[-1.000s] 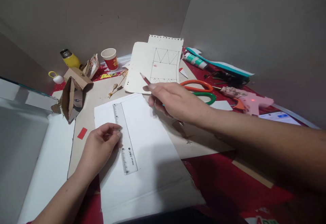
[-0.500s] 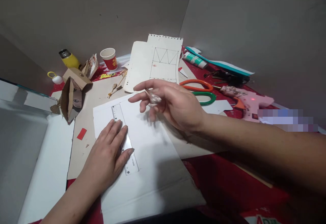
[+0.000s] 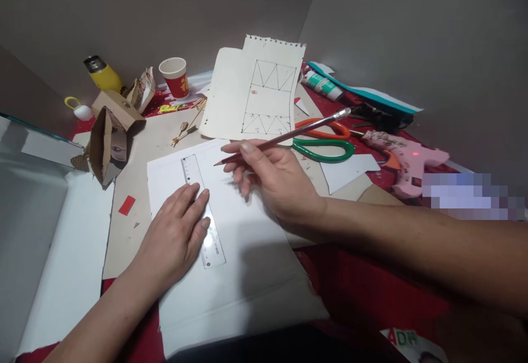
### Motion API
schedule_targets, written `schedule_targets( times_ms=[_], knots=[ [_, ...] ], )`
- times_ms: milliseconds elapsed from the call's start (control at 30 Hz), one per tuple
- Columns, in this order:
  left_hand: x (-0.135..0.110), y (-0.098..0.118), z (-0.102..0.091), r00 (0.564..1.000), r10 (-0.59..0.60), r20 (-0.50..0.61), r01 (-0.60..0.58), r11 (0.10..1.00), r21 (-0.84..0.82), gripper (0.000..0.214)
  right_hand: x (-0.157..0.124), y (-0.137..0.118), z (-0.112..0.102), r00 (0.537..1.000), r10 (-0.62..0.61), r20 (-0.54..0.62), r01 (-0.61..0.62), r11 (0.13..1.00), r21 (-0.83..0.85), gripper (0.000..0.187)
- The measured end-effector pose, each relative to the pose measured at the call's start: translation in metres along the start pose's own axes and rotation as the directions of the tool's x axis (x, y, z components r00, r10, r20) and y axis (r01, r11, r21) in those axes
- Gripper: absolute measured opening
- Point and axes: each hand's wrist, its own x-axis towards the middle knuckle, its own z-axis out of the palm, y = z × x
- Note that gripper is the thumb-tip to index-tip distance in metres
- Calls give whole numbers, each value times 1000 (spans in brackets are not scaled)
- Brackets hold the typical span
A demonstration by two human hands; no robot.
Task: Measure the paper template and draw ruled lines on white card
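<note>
Pencil (image 3: 285, 138) swung, right hand (image 3: 282, 184) gripping it, left hand (image 3: 175, 234) flat on ruler (image 3: 213, 245), cup (image 3: 174, 81) upright

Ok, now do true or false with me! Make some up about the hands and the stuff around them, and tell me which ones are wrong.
1. The left hand is on the clear ruler. True.
2. The right hand is holding a spoon. False: it is holding a pencil.
3. The ruler lies on a white sheet. True.
4. The paper cup is lying on its side. False: it stands upright.
5. The paper with holes along its top edge has zigzag lines drawn on it. True.
6. The green loop handle is next to a blue one. False: it is next to an orange one.
</note>
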Motion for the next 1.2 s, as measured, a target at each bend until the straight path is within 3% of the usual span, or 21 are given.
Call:
schedule_targets(
  times_ms=[100, 267, 333, 533, 633, 833, 1200],
  knots=[
    [0, -3, -1, 1000, 8, 11, -8, 999, -33, 48, -13, -5, -1, 999, 34, -8, -34, 999, -34, 34],
    [1, -4, -1, 1000, 21, 18, -21, 1000, -15, 52, -48, -14, -1, 969, 244, 46, -239, 967, -84, 13],
    [1, -3, -1, 1000, 21, 13, -21, 1000, -7, 53, -63, -15, -1, 957, 276, 93, -259, 953, -159, 9],
    [0, -3, 1, 999, 32, 9, -32, 999, 16, 69, -98, -2, -3, 964, 213, 158, -148, 927, -346, 11],
    [0, -4, 2, 999, 39, 7, -39, 999, 18, 81, -102, 4, -3, 971, 161, 174, -81, 916, -392, 10],
    [-1, -3, 4, 1000, 27, 5, -27, 999, 36, 82, -103, 6, -1, 947, 53, 316, 137, 825, -548, 11],
    [-1, 0, 5, 1000, -6, 21, 5, 999, 32, 83, -106, 13, 4, 950, 50, 308, 158, 774, -613, 13]
  ],
)
